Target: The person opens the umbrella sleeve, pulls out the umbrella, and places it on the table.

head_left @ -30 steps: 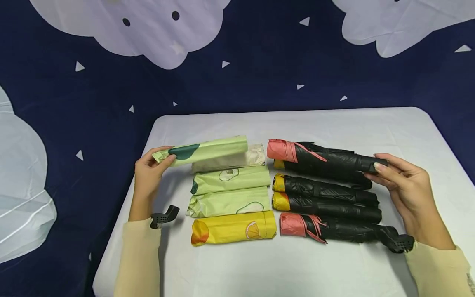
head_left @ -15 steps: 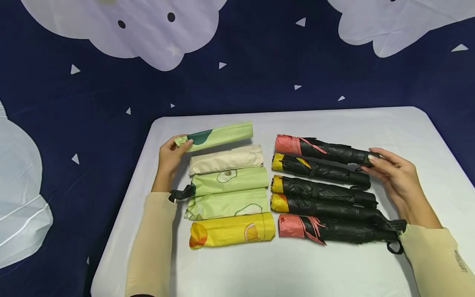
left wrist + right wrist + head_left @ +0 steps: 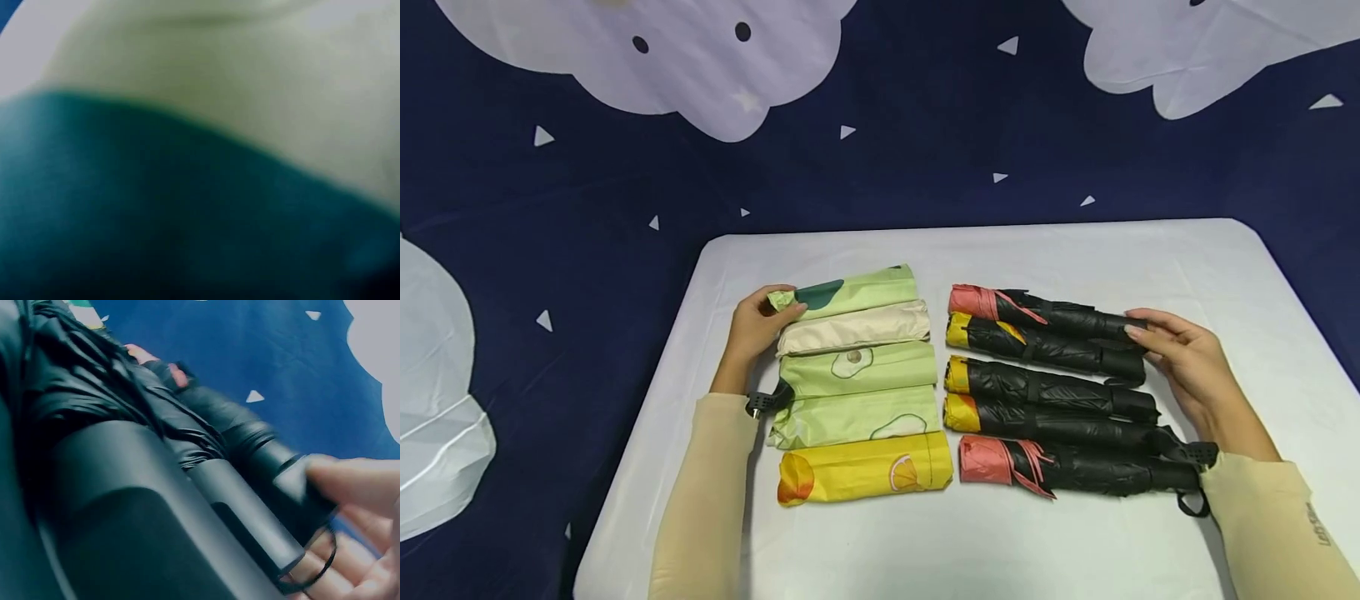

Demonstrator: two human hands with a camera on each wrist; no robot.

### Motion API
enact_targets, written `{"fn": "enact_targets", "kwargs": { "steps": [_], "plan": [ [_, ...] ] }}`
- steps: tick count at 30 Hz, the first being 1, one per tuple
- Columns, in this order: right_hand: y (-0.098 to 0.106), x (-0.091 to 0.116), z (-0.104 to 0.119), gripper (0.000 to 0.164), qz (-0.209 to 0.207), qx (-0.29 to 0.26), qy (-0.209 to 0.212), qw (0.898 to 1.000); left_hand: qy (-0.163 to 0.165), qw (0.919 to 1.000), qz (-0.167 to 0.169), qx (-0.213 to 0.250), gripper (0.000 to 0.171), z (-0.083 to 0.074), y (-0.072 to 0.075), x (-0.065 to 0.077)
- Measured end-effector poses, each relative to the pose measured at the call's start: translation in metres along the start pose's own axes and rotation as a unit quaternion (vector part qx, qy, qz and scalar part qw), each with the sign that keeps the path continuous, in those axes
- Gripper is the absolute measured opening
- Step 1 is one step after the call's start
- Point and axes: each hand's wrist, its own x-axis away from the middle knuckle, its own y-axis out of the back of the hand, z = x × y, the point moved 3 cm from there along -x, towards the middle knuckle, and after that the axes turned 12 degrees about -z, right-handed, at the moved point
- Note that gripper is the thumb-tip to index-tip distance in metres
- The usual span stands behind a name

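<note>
In the head view, my left hand (image 3: 755, 327) pinches the left end of a light green umbrella sleeve (image 3: 872, 290) with a dark green patch. That sleeve lies at the far end of the left row, beside a cream sleeve (image 3: 853, 327). My right hand (image 3: 1191, 367) grips the handle end of a black folding umbrella (image 3: 1075, 317) with a red tip, farthest in the right row. Close below it lies a yellow-tipped black umbrella (image 3: 1060, 352). The right wrist view shows my thumb on the black handle (image 3: 300, 487). The left wrist view is mostly filled by a blurred dark green surface.
Nearer in the left row lie two green sleeves (image 3: 857, 371) with avocado print and a yellow sleeve (image 3: 865, 469). The right row continues with black umbrellas (image 3: 1052, 400) and a red-tipped one (image 3: 1090, 467). All rest on a white table (image 3: 880, 550) before a dark blue backdrop.
My left hand has moved right and lowered the green sleeve beside the cream one. My right hand has brought the red-tipped umbrella down next to the yellow-tipped one, shifting slightly left.
</note>
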Motion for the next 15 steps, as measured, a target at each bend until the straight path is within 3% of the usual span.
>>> {"fn": "enact_targets", "kwargs": {
  "steps": [3, 6, 8, 11, 15],
  "plan": [
    [0.002, -0.001, -0.001, 0.030, 0.008, 0.042, -0.007, 0.999, -0.010, 0.9998, 0.004, -0.017, 0.055, -0.002, -0.002, -0.001],
    [0.000, -0.004, 0.005, 0.034, 0.011, 0.165, 0.034, 0.986, 0.002, 1.0000, 0.003, -0.008, 0.070, -0.001, -0.002, 0.000],
    [-0.002, -0.004, 0.009, 0.039, 0.011, 0.271, 0.072, 0.960, 0.009, 1.0000, 0.002, -0.002, 0.078, 0.000, 0.000, 0.001],
    [-0.004, -0.002, 0.015, 0.045, 0.016, 0.399, 0.112, 0.910, 0.008, 1.0000, 0.002, -0.004, 0.082, 0.001, 0.004, 0.004],
    [-0.006, 0.001, 0.024, 0.047, 0.038, 0.466, 0.129, 0.875, -0.029, 0.9989, 0.005, -0.036, 0.076, -0.004, 0.013, 0.010]
  ]
}}
